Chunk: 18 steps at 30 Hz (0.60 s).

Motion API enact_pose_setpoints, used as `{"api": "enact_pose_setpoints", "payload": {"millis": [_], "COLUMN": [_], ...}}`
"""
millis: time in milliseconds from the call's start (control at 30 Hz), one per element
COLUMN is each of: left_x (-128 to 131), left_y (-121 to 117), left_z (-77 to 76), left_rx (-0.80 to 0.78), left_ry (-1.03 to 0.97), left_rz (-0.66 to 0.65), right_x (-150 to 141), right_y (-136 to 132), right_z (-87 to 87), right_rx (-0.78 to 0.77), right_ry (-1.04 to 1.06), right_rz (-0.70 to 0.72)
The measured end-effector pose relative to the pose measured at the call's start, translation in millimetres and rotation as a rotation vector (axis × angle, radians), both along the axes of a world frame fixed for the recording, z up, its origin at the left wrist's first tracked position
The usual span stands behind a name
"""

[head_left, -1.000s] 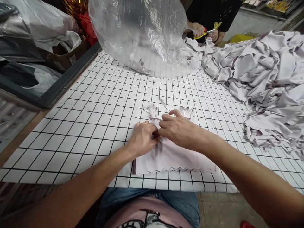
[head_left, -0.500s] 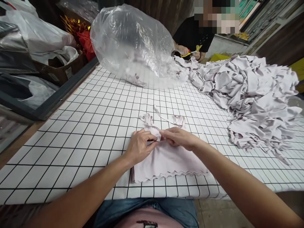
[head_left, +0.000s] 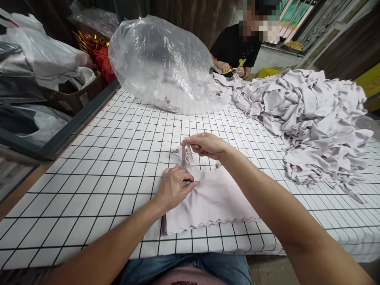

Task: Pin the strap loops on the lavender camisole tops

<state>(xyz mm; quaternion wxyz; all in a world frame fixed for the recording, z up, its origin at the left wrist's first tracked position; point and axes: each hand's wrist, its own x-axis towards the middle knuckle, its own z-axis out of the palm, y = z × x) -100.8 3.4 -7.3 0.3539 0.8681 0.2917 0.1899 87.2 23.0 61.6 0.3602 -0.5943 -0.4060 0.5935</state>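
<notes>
- On the checked tablecloth point(head_left: 97, 166), near the front edge, seeing the pink garment point(head_left: 210, 198) lying flat, running long side crosswise, pointing scalloped hem bodyward.
- Pinching a raised strap loop point(head_left: 183, 155) between right hand's point(head_left: 206, 144) closed thumb and fingers.
- Curling left hand point(head_left: 173, 186) nearly closed over the upper left; not telling any pinch.
- Crossing the right side with a forearm point(head_left: 267, 190).
- Passing plastic bag point(head_left: 160, 63) beyond, cloth pile point(head_left: 311, 114) rightward.

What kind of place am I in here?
Probably a small garment workshop: a large heap of pale fabric pieces, a big clear plastic bag and a co-worker with yellow-handled scissors share the grid-patterned table.
</notes>
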Motion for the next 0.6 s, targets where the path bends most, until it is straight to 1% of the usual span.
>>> {"api": "enact_pose_setpoints", "payload": {"millis": [67,133,200,267,333,400,433,467,533,600], "left_x": [0,1,0,-1,-5,-11,-14,-16,-14,-3], "left_y": [1,0,-2,-5,-7,-8,-7,-7,-7,-12], "left_z": [1.4,3.8,5.8,5.7,3.2,-0.7,-2.3,-3.0,-0.2,8.4], "left_rx": [0.01,0.017,0.042,0.14,0.3,0.449,0.499,0.532,0.571,0.586], "left_ry": [0.016,0.048,0.083,0.098,0.092,0.114,0.14,0.174,0.231,0.258], "left_rz": [0.001,0.004,0.042,0.107,0.109,0.02,-0.028,-0.056,-0.062,-0.073], "right_x": [-1,-6,-12,-15,-10,6,17,30,57,79], "right_y": [13,22,27,26,19,7,-2,-11,-29,-44], "right_z": [-12.6,-30.6,-46.2,-52.2,-46.5,-32.6,-24.8,-17.8,-9.0,-9.5], "right_rx": [0.012,0.038,0.062,0.088,0.135,0.185,0.203,0.212,0.19,0.117], "right_ry": [-0.052,-0.153,-0.31,-0.499,-0.694,-0.845,-0.884,-0.901,-0.917,-0.939], "right_rz": [0.019,0.011,-0.015,-0.032,-0.034,-0.058,-0.073,-0.079,-0.045,0.048]}}
